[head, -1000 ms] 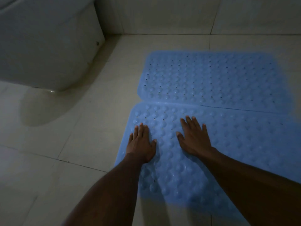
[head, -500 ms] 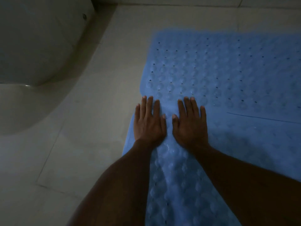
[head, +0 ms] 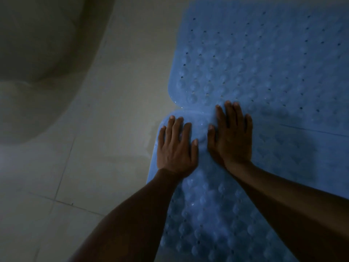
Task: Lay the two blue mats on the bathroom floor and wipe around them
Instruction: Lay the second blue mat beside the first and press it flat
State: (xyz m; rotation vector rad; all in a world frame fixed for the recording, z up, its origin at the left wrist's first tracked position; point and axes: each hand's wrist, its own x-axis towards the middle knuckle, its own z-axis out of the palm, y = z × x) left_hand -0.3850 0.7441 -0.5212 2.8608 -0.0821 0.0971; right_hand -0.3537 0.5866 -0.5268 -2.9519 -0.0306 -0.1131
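Floor: pale glazed tiles [head: 98, 114] are seen across the left half, from near to far.
Grout: a thin dark grout line [head: 79, 207] is traced across the near left, and it is met by a second line climbing towards the far side.
Fixture: a rounded white toilet base [head: 37, 59] is caught at the far left, blurred and cut off by the frame edge.
Shadow: a soft dark band is cast along the right of the base's curve.
Sheen: a faint streaked patch [head: 130, 157] is picked up mid-floor; wet or merely reflective cannot be told.
Light: everything is kept dim and cool, with little contrast.
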